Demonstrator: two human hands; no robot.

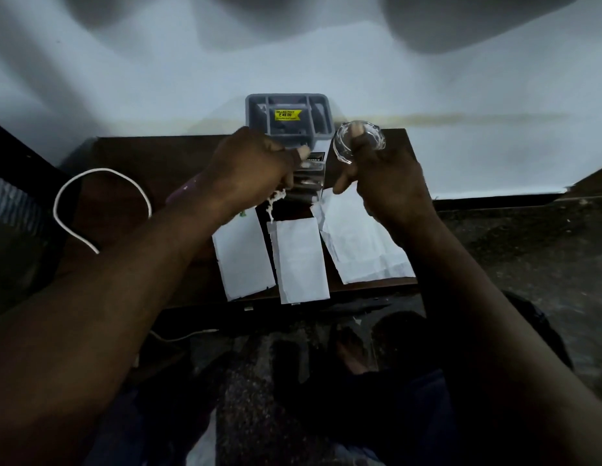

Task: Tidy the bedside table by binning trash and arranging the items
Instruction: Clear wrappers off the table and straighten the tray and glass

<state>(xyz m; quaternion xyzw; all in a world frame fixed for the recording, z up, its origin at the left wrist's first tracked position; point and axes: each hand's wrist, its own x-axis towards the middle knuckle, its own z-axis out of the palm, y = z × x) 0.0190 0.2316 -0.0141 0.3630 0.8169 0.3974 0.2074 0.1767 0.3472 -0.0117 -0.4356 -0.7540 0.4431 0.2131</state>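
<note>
My right hand grips a clear glass ashtray by its rim, held above the back right of the dark wooden bedside table. My left hand is curled over a crumpled whitish scrap just in front of a grey plastic organiser with a yellow price sticker. A dark box lies between my hands, partly hidden. Three white papers lie side by side near the table's front: left, middle, right.
A white cable loops over the table's left part. A purple object pokes out behind my left wrist. A pale wall rises behind the table. Below the front edge are a dark floor, another white cable and my foot.
</note>
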